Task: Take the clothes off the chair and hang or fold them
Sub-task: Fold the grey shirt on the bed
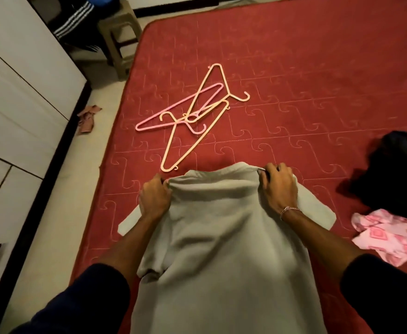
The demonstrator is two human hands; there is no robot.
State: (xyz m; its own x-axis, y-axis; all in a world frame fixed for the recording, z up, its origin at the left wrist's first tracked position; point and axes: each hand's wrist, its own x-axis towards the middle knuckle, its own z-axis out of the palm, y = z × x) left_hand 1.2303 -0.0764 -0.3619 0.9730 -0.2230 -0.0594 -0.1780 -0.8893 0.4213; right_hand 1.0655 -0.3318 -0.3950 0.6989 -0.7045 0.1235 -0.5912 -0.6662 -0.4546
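While you've got the grey shirt (221, 237) spread on the red mattress (294, 80), work it left to right. Far left, the white wardrobe (17, 92) and a crumpled brownish cloth (88, 119) on the floor don't matter for now; neither does the stool (120, 42) up top w/ a dark striped garment (77, 22) beside it, which looks like the source of the clothes.

Your left hand (155, 198) has fingers curled, pinching the shirt's upper left edge, approx at the shoulder. Your right hand (279, 186) grips the opposite upper edge near the collar, knuckles up, bracelet at the wrist. Both forearms run out over the fabric, hands well apart, about a shirt's breadth.

To do the step well, I'd judge: keep tension even btw both hands, lay the shoulders flat and square, smooth the bunch by the left sleeve before folding. If hanging instead, the hangers (192, 116) lie in a tangled pile just beyond the collar; you'd need to free one first.

Right side: a black garment (395, 174) and a pink patterned cloth (390, 235) sit near the shirt's right sleeve, not touching it. Keep the fold clear of them.
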